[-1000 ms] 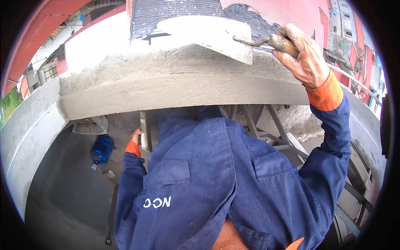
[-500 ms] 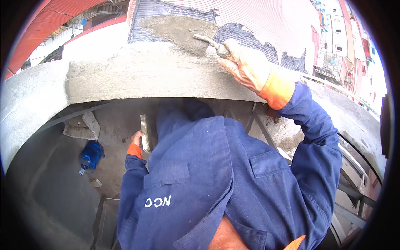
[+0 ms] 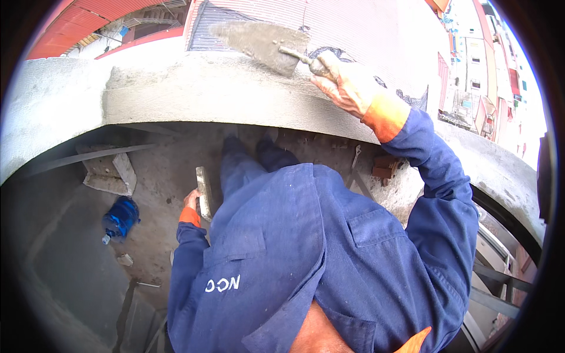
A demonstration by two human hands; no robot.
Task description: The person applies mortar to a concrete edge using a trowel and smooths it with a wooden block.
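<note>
My right hand is closed round the handle of a masonry trowel. The trowel's broad blade, coated in grey mortar, points left over the far edge of a curved concrete parapet. Whether the blade touches the parapet I cannot tell. Down at my left side, my left hand grips a flat, pale plastering float, seen nearly edge-on and smeared with mortar. Its handle is mostly hidden by my fingers.
On the floor at left lie a blue water jug, a mortar-stained trough-like piece and a small rubble chunk. Reddish bricks sit under the parapet at right. Beyond it, a corrugated roof lies below. Metal framing stands at lower right.
The view has shifted, so the parapet sits higher and more floor and the bricks show. The trowel has come slightly nearer over the parapet. Both hands keep their grips.
</note>
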